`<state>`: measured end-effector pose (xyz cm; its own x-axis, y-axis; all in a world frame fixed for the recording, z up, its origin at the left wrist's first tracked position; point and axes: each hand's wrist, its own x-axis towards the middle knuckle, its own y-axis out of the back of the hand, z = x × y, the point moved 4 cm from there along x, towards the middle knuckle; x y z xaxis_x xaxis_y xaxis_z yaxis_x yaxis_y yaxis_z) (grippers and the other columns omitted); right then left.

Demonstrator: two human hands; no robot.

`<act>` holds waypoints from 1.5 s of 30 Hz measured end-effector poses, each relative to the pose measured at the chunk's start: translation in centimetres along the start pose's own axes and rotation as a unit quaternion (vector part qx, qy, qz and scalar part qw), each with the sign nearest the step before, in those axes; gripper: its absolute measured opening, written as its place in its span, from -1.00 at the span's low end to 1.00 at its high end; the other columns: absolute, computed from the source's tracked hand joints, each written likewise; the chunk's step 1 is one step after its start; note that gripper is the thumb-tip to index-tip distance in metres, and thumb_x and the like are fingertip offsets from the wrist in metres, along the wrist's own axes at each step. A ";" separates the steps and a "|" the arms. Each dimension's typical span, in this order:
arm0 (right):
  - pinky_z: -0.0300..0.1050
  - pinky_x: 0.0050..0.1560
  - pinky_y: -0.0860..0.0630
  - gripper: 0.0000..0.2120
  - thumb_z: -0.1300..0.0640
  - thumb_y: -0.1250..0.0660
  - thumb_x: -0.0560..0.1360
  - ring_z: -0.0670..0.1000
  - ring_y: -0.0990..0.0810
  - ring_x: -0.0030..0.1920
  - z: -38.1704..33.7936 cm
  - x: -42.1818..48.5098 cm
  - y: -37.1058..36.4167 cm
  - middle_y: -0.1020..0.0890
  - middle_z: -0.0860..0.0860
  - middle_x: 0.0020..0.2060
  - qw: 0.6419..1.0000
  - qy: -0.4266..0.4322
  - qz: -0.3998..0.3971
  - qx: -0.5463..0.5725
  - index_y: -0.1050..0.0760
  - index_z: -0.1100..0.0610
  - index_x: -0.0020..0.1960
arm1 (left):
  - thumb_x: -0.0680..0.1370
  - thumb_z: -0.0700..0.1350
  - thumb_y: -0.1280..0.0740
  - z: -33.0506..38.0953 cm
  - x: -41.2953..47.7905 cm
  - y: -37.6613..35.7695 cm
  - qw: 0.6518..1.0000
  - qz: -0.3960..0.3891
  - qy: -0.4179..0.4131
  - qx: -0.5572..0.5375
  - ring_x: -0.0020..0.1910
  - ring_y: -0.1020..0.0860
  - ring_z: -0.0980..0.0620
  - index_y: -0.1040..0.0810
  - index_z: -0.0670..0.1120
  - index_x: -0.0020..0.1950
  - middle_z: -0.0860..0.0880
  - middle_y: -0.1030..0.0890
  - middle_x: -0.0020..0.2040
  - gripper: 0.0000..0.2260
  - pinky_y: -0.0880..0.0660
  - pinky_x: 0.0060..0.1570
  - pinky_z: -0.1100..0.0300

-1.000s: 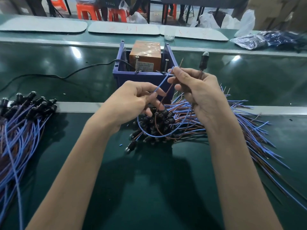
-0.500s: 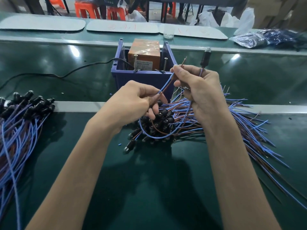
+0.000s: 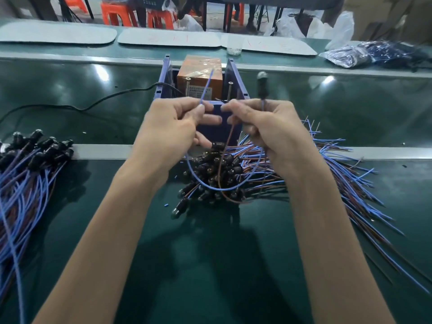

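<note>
Blue wire [image 3: 206,88] end points up, away; left hand [image 3: 173,127] pinches it; right hand [image 3: 266,129] fingers curled round brown wire [image 3: 228,139], black connector [image 3: 261,87] upright.

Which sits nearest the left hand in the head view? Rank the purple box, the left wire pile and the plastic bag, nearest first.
1. Purple box, just beyond the left hand, at its fingertips.
2. Left wire pile, off to the left on the belt.
3. Plastic bag, far back right.
</note>
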<state>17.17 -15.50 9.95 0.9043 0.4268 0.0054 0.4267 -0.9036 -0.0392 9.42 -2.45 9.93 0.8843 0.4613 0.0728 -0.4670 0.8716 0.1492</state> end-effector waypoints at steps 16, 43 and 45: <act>-0.46 -0.55 -0.30 -0.85 0.26 -0.33 0.54 -0.22 -0.45 -0.59 -0.7 -1.3 -2.2 -0.60 0.01 -0.48 0.987 0.006 -0.138 -0.077 -0.54 0.21 -0.21 | 0.53 -0.24 -0.36 0.1 0.1 -0.4 0.975 0.060 -0.006 -0.215 -0.53 -0.44 0.22 -0.64 -0.08 -0.10 0.04 -0.69 -0.28 -0.91 -0.39 -0.48 0.44; -0.18 -0.14 -0.32 -0.87 0.21 -0.23 0.58 -0.18 -0.42 -0.36 3.2 2.0 1.5 -0.63 -0.06 -0.40 0.984 0.029 0.152 -0.087 -0.49 0.05 -0.10 | 0.55 -0.22 -0.26 -4.1 2.3 3.3 0.978 0.174 -0.029 0.107 -0.51 -0.59 0.18 -0.62 -0.05 0.16 0.22 -0.64 -0.36 -0.76 -0.52 -0.29 0.38; -0.17 -0.17 -0.38 -0.91 0.20 -0.28 0.56 -0.16 -0.47 -0.40 3.3 2.0 1.6 -0.64 -0.05 -0.40 0.981 0.040 0.168 -0.089 -0.50 0.07 -0.10 | 0.55 -0.22 -0.27 -4.0 2.2 3.1 0.980 0.162 -0.036 0.112 -0.52 -0.57 0.18 -0.60 -0.02 0.18 0.20 -0.65 -0.35 -0.75 -0.53 -0.29 0.36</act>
<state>19.62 -15.98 6.58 0.9893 0.1061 0.0998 0.0937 -0.9881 0.1222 9.86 1.96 6.62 0.6920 0.6877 0.2196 -0.7171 0.6197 0.3189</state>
